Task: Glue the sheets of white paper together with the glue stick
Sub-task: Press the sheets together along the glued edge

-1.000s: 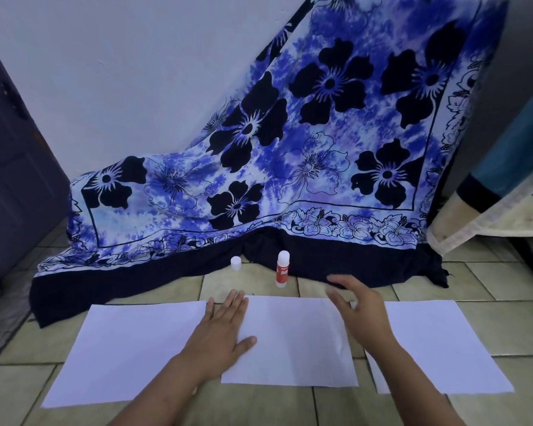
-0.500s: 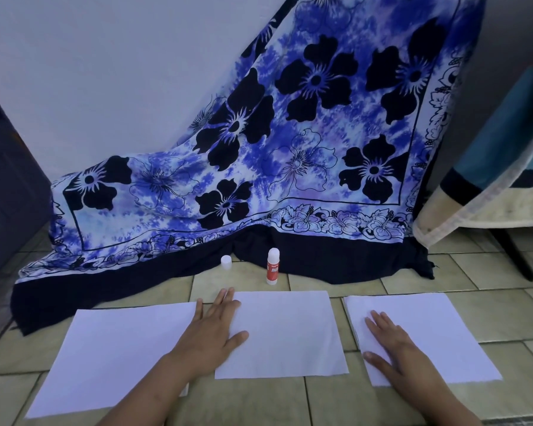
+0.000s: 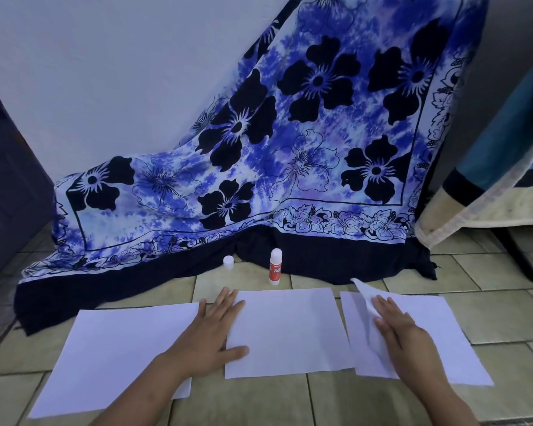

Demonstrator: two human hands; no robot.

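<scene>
Tiled floor (image 3: 490, 321) is serving as the worktop, with a floral cloth (image 3: 290, 149) draping down the white wall (image 3: 105, 72) behind. The left hand (image 3: 206, 336) is pressing flat, fingers straight, across the left sheet (image 3: 114, 358) and middle sheet (image 3: 290, 330). The right hand (image 3: 406, 336) is lying straight-fingered on the right sheet (image 3: 474, 348). That sheet's left edge is curling up and hiding the thumb, so I cannot tell whether it is pinching. The glue stick (image 3: 275, 267) is standing beyond the sheets, with the cap (image 3: 228, 261) near it. The lifted edge is probably risking a crease under the palm, and smooth tile may be letting sheets slide out of line.
</scene>
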